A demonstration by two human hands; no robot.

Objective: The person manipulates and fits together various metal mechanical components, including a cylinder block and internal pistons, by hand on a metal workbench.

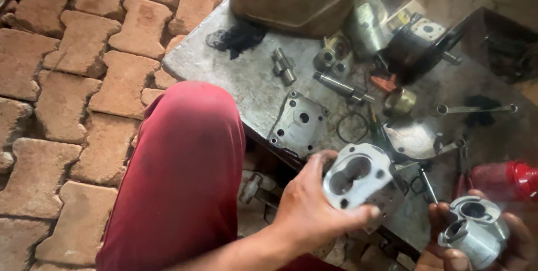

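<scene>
Over the metal work plate (235, 80), my left hand (311, 204) clamps a grey pump housing (358, 177), fingers pressed on its rim. My right hand (476, 248) cups a smaller metal bushing block (473, 229) beside it.

A big brown bag (297, 2) made of worn, stiff stuff stands at the top middle of the frame. Its mouth is open and metal bits show inside. It sits on the far edge of a flat grey slab (246, 75).

A small yellow and white printed card or box (404, 16) lies at the upper right. Most of it is hidden, so its full shape cannot be told.

A red plastic bottle with a red cap (507, 180) lies on its side at the right edge, low down. It looks blurry.
</scene>
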